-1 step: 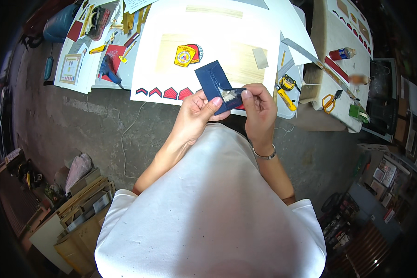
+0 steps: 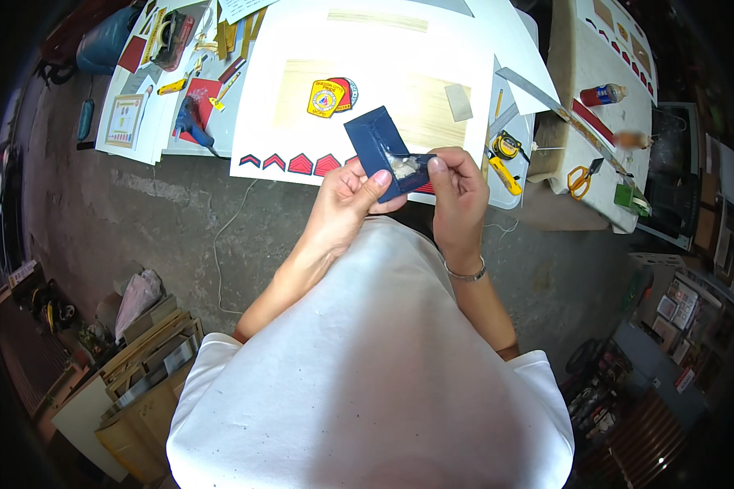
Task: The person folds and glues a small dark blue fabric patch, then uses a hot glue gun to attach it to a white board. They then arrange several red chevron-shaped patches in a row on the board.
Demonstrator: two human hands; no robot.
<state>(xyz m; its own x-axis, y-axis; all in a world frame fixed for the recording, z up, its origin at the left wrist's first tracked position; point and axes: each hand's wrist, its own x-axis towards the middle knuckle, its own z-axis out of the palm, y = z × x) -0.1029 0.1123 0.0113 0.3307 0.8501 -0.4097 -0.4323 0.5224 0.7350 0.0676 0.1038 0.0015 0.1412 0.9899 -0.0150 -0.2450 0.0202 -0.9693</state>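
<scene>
A flat, dark blue rectangular piece [image 2: 372,140] is held tilted over the front edge of the white board. Across its lower part the blue covering is pulled back, baring a rough whitish patch [image 2: 403,168]. My left hand [image 2: 354,189] grips its lower left side, thumb on top and fingers beneath. Between thumb and fingers, my right hand [image 2: 458,181] pinches the loose blue flap at the right. Just beyond lie a yellow patch [image 2: 327,98] and a red-edged one partly under it. Red chevron patches [image 2: 300,164] run along the board's near edge, the rightmost partly hidden by my hands.
The white board [image 2: 257,98] carries pale wood-grain panels [image 2: 422,110] and a small grey rectangle [image 2: 458,103]. To its right are a tape measure [image 2: 506,145], a yellow cutter [image 2: 507,176] and a metal ruler [image 2: 538,88]. A blue glue gun [image 2: 192,126] lies left; orange scissors [image 2: 581,181] rest on the right table.
The blue piece and my right hand have shifted very slightly to the right. Both hands keep the same hold.
</scene>
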